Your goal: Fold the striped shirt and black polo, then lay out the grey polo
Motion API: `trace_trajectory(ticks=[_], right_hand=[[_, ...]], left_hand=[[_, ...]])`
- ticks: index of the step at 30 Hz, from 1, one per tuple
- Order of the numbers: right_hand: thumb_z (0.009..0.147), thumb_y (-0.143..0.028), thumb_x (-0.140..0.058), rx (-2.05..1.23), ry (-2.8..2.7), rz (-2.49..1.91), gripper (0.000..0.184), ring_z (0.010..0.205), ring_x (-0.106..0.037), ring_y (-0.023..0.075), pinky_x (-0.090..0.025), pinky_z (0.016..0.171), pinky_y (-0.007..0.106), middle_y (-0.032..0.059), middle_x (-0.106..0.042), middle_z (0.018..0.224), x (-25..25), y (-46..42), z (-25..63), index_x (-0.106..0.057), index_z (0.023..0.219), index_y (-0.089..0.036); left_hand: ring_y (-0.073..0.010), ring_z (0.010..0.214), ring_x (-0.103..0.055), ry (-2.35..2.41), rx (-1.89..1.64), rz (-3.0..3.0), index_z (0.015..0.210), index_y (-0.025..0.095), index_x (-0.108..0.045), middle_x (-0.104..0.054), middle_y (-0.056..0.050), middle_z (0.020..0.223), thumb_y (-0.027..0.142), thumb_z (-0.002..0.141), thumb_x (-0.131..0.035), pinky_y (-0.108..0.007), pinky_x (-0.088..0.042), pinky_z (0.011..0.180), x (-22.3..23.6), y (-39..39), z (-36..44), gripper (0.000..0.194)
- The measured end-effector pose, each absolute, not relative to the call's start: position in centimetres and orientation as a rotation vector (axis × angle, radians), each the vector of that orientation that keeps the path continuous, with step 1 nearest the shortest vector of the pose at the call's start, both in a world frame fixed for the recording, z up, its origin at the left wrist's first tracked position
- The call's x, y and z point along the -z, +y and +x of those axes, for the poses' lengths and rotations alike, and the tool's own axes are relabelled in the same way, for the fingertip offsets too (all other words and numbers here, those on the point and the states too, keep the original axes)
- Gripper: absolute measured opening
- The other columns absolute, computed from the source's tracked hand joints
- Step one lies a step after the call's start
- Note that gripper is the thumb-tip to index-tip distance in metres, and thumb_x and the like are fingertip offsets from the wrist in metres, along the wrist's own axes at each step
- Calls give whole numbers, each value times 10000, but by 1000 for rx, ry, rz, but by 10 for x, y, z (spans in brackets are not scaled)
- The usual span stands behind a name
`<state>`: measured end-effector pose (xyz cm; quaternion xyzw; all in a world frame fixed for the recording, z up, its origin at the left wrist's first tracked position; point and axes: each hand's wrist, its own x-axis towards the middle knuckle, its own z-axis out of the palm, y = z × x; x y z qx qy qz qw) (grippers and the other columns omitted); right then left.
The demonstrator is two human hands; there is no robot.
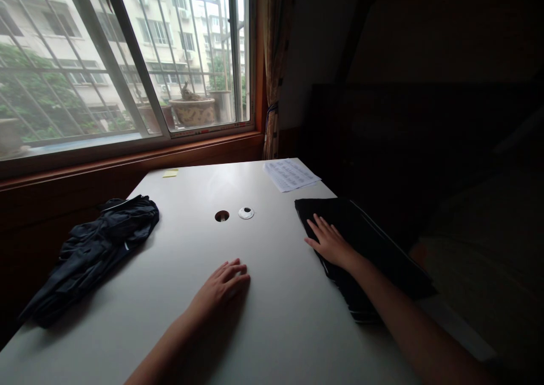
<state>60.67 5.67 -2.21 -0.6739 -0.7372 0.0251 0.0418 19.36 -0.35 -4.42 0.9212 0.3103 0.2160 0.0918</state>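
On the right side of the table, a dark folded garment (365, 232) lies flat, with thin white stripes along its edges. My right hand (328, 241) rests on its left part, fingers spread out. Over the middle of the white table (263, 328) is my left hand (225, 283), palm down with fingers loosely bent and nothing visible in it. A second dark garment (102, 243), crumpled and shiny with a white stripe, lies along the table's left side, apart from both hands.
Printed sheets of paper (291, 174) lie at the far right corner. A yellow sticky note (170, 173) is near the far left edge. A round cable hole (221, 216) sits beside its loose white cover (246, 212). A barred window (191, 50) and a curtain (274, 62) stand behind.
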Motion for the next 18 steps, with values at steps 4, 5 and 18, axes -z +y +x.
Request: trace_trajectory(ticks=[4, 5, 18], right_hand=[[962, -641, -341, -27, -2267, -2023, 744, 1540, -175, 285, -218, 1234, 531, 70, -192, 1672, 23, 15, 605, -286, 1594, -252], [963, -644, -340, -13, -2255, -2020, 744, 1537, -189, 285, -226, 1234, 531, 65, -208, 1667, 24, 5, 605, -279, 1597, -260], [996, -644, -236, -298, -2134, -1910, 720, 1536, -186, 239, -248, 1247, 487, 0, -201, 1667, 7, -31, 627, -167, 1623, -297]], left_hand=[[-280, 1390, -498, 931, -665, 2727, 1351, 301, -600, -627, -86, 1387, 272, 988, -539, -494, -420, 1159, 46, -4, 193, 370], [-282, 1394, -494, 930, -662, 2727, 1355, 301, -596, -622, -87, 1393, 270, 987, -538, -495, -418, 1160, 46, -4, 193, 374], [-280, 1400, -486, 922, -619, 2741, 1360, 300, -587, -609, -85, 1411, 257, 992, -526, -513, -422, 1154, 44, -5, 193, 376]])
